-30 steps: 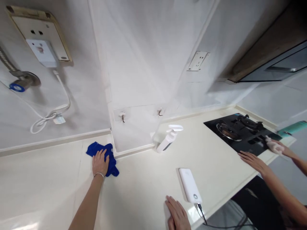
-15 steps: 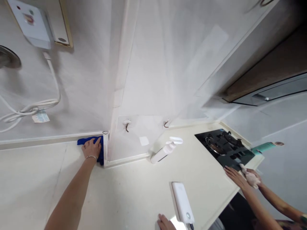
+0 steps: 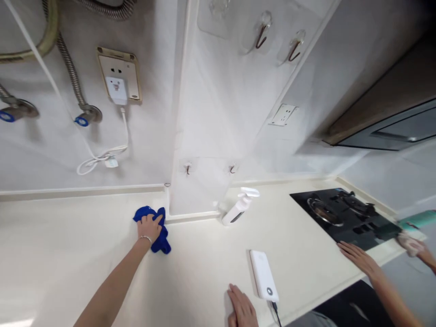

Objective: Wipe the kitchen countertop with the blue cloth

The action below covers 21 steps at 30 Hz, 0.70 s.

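My left hand, with a thin bracelet at the wrist, presses on a crumpled blue cleaning cloth on the pale countertop. The cloth lies by the wall corner, and its folds stick out around my fingers. Flat on the counter at the bottom, my right hand holds nothing, its fingers stretched out. A white power bank with a black cable plugged in lies just right of that hand. Farther back, a white spray bottle stands close to the wall.
At the right, a co-worker rests one hand by the black gas hob and holds a pale cloth in the other. A green cylindrical object is beyond it. A plugged socket, a cord and valves line the left wall.
My left hand has drawn the blue cloth away from the wall corner, toward me. The head view has shifted, showing more wall. The co-worker's cloth has moved to the right along the hob.
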Each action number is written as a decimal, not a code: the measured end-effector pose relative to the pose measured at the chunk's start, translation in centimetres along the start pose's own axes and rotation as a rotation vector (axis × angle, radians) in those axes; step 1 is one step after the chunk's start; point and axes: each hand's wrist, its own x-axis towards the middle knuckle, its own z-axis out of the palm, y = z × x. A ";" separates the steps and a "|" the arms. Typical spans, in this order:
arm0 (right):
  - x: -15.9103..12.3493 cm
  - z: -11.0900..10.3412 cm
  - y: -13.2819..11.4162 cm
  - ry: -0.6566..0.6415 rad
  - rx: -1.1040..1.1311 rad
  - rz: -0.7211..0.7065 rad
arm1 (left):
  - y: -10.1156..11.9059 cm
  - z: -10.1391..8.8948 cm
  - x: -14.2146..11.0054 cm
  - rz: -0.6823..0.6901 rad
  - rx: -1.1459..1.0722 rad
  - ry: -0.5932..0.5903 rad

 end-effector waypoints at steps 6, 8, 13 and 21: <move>-0.4 -0.4 0.2 -0.031 -0.017 -0.042 | 2.1 1.6 -13.1 0.199 -0.121 0.057; -0.6 -0.3 0.2 -0.031 -0.021 -0.057 | 4.2 2.9 -17.2 0.294 -0.212 0.046; -1.1 0.2 0.4 -0.037 -0.036 -0.068 | 8.3 5.1 -22.1 0.497 -0.358 -0.037; -1.5 0.4 1.1 -0.028 -0.021 -0.095 | -1.4 2.1 -16.4 0.094 -0.237 0.081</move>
